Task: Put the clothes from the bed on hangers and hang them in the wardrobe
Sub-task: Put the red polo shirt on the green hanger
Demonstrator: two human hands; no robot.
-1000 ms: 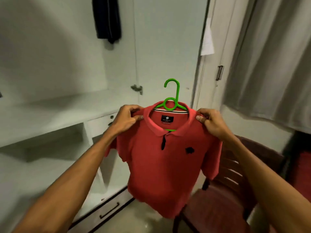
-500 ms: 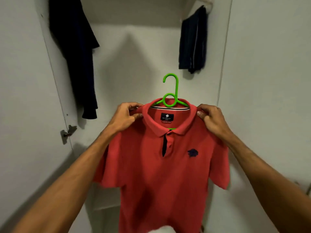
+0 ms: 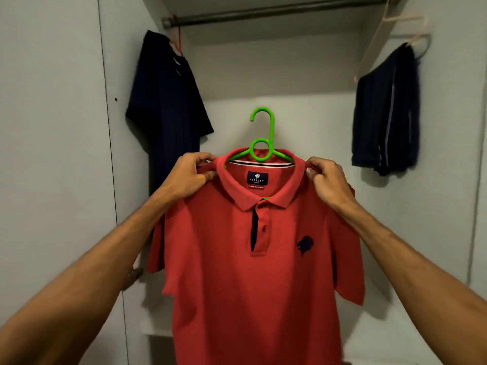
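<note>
A red polo shirt (image 3: 253,272) hangs on a green plastic hanger (image 3: 262,138) in front of me, inside the open wardrobe. My left hand (image 3: 188,177) pinches the shirt's left shoulder beside the collar. My right hand (image 3: 328,180) pinches the right shoulder the same way. The hanger's hook points up and left, well below the metal rail (image 3: 276,14) at the top of the wardrobe. Most of the hanger's arms are hidden inside the shirt.
A dark navy shirt (image 3: 168,106) hangs from the rail on a red hanger at the left. Dark shorts (image 3: 387,111) hang on a pale hanger at the right. The wardrobe's left wall (image 3: 52,154) stands close by; a white shelf shows low behind the shirt.
My view has swung left and upward from the shelves and chair to the wardrobe's hanging space. The rail has come into view. Both hands keep the same hold on the shirt.
</note>
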